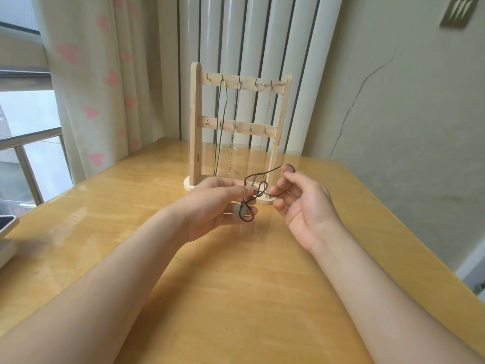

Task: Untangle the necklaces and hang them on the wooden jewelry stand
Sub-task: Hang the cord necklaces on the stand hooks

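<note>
Tangled cord [258, 186] is held just in front of the stand [195, 122].
It is pinched by the left hand [217, 206] and looped round the curled fingers of the right hand [301, 206].

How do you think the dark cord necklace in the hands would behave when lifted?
Probably floppy: the dark cord necklace sags in loose loops between the left hand and right hand. Likely light, being thin; its pendant may swing.

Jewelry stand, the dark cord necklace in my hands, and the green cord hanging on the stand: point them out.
wooden jewelry stand [195, 114]: head view, left upright post.
dark cord necklace [261, 185]: head view, tangled loops at its middle.
green cord [222, 122]: head view, mid-length of the hanging strand.
</note>
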`<state>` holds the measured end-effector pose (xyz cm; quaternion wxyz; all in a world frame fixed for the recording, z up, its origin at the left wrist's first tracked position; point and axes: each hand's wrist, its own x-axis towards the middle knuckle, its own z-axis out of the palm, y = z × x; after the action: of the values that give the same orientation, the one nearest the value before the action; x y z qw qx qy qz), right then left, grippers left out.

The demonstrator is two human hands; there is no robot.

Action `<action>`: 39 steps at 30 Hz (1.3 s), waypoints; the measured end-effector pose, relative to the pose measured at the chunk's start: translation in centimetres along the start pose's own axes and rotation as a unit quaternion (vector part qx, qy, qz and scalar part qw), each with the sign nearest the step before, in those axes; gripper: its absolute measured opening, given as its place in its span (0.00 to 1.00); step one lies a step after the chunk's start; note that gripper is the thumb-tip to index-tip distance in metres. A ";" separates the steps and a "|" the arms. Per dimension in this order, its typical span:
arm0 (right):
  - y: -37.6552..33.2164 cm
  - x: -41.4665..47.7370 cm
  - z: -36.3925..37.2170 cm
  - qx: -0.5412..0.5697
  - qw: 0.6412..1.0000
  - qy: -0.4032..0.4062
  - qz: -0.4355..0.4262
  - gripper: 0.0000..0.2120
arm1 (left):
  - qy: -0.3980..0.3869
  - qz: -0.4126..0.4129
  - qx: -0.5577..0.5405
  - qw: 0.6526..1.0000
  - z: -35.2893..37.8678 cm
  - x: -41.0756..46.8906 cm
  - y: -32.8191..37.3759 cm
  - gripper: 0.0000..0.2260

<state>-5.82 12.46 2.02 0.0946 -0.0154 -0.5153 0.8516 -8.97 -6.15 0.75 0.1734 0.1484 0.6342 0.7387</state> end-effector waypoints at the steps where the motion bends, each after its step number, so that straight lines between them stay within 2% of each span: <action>1: 0.0 0.0 -0.1 -0.022 1.000 0.004 -0.006 0.05 | 0.007 0.011 0.005 1.000 0.0 0.1 -0.1 0.08; 4: 0.2 -0.2 0.1 -0.072 0.996 0.022 -0.040 0.07 | 0.017 0.044 0.032 0.998 -0.2 0.4 -0.4 0.12; 6: 0.5 -0.1 0.0 -0.112 0.989 0.041 -0.083 0.18 | 0.029 0.060 0.043 0.997 -0.3 0.6 -0.6 0.12; 7: 0.8 0.1 -0.1 -0.160 0.978 0.052 -0.121 0.21 | 0.040 0.066 0.044 0.996 -0.3 0.7 -0.7 0.13; 8: 1.1 0.3 -0.2 -0.225 0.958 0.064 -0.164 0.20 | 0.054 0.070 0.044 0.995 -0.4 0.8 -0.8 0.14; 10: 1.3 0.4 -0.2 -0.344 0.908 0.069 -0.226 0.10 | 0.079 0.076 0.043 0.993 -0.4 1.0 -0.9 0.14; 11: 1.5 0.3 -0.1 -0.380 0.893 0.061 -0.235 0.05 | 0.089 0.077 0.045 0.992 -0.5 1.0 -1.0 0.13; 12: 1.6 0.1 -0.1 -0.406 0.881 0.048 -0.238 0.04 | 0.098 0.079 0.050 0.991 -0.5 1.1 -1.0 0.12; 15: 2.0 -0.3 -0.1 -0.485 0.851 0.023 -0.202 0.08 | 0.106 0.080 0.056 0.990 -0.7 0.9 -0.9 0.11; 19: 2.5 -0.6 0.1 -0.515 0.840 -0.007 -0.169 0.07 | 0.081 0.056 0.051 0.994 -0.7 0.5 -0.8 0.12; 24: 2.5 -0.7 0.0 -0.499 0.847 -0.010 -0.184 0.04 | 0.083 0.049 0.011 0.995 -0.6 0.5 -0.6 0.13; 27: 2.5 -0.4 -0.1 -0.469 0.867 -0.014 -0.170 0.03 | 0.092 0.054 0.006 0.994 -0.6 0.4 -0.5 0.11; 31: 2.2 -0.3 -0.2 -0.439 0.882 0.035 -0.170 0.03 | 0.116 0.050 0.020 0.992 -0.4 0.4 -0.4 0.09; 33: 2.1 0.0 -0.3 -0.380 0.916 0.043 -0.125 0.05 | 0.133 0.039 0.011 0.990 -0.3 0.6 -0.3 0.09; 36: 1.9 0.2 -0.2 -0.225 0.974 0.003 -0.024 0.08 | 0.152 0.003 -0.024 0.988 -0.4 0.9 -0.3 0.08; 39: 1.5 0.1 -0.2 -0.120 0.993 -0.013 0.013 0.09 | 0.147 -0.030 -0.043 0.988 -0.3 0.9 -0.1 0.04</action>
<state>-6.15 12.01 0.62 0.0746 -0.0219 -0.6150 0.7847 -9.96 -6.00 0.58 0.1065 0.0110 0.6250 0.7733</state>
